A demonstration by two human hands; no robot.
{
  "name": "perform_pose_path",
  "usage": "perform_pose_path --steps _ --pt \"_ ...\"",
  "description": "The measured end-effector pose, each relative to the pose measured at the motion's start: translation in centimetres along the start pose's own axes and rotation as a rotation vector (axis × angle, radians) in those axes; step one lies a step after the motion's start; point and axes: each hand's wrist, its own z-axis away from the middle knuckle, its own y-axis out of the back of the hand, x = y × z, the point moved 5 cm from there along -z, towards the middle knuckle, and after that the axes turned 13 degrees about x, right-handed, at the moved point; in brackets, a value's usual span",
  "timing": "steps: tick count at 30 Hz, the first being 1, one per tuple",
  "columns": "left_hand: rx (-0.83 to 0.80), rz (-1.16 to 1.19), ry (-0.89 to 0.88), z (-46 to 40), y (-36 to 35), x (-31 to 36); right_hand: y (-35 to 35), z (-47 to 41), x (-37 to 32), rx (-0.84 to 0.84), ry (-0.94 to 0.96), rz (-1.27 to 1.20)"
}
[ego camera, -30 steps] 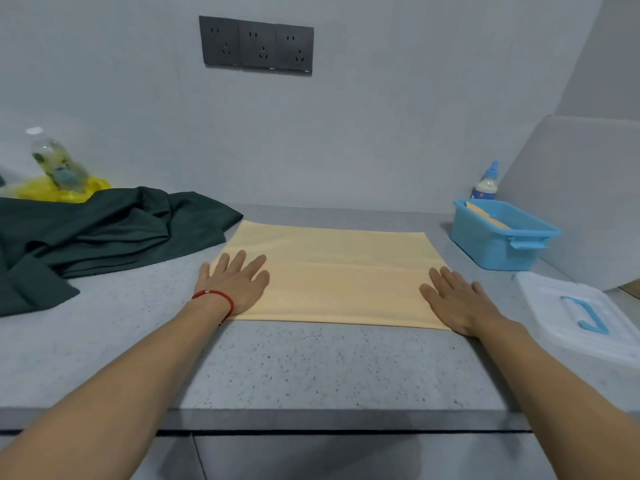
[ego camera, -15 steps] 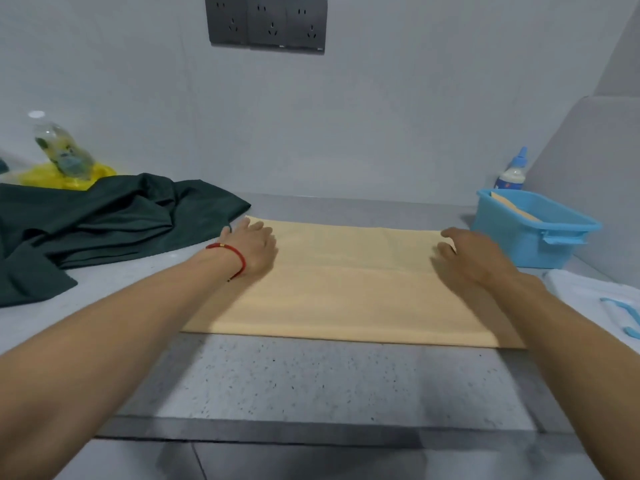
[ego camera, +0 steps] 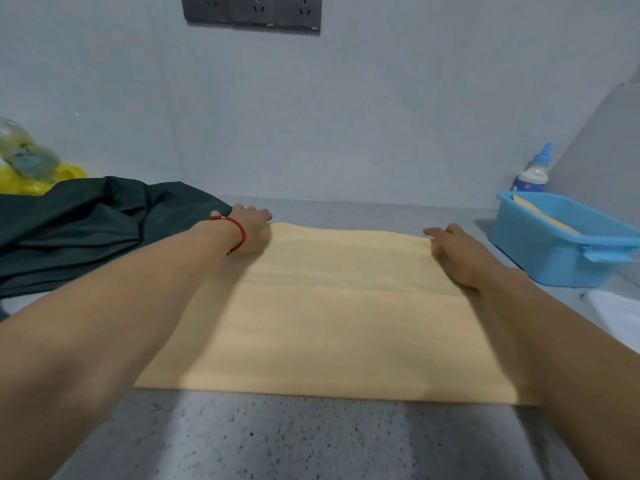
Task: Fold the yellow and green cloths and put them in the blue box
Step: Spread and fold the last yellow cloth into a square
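Surface (ego camera: 311, 441) carries our work | yellow cloth (ego camera: 329, 323) lies flat, partly folded | green cloth (ego camera: 86, 226) heaped left, untouched | blue box (ego camera: 554, 258) right, one folded piece inside | left hand (ego camera: 249, 230), right hand (ego camera: 453, 251) at far corners, grasp unclear

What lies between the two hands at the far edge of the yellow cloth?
In the head view, only the yellow cloth itself: its far edge runs bare from the left hand to the right hand, with nothing on it.

Dim, even indoor light, soft shadows under forearms, wide-angle edge distortion, slight motion blur
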Motion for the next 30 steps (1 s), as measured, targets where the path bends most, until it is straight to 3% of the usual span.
perform_pose_path --steps 6,12,16,23,30 --pt "0.252 0.204 -0.013 2.6 2.2 -1.5 3.7 2.2 0.3 0.263 0.011 0.036" --pt "0.417 0.263 -0.169 8.6 5.8 -2.0 7.6 6.6 -0.7 0.241 0.04 0.074" --pt "0.601 0.378 -0.082 14.8 6.5 -2.6 9.6 10.8 -1.0 0.319 0.021 -0.061" --pt "0.558 0.374 -0.128 25.0 5.0 -2.0 10.2 19.4 -2.2 0.33 0.059 -0.064" --pt "0.519 0.463 0.024 29.0 3.5 -1.8 9.7 24.4 -2.9 0.406 0.043 -0.16"
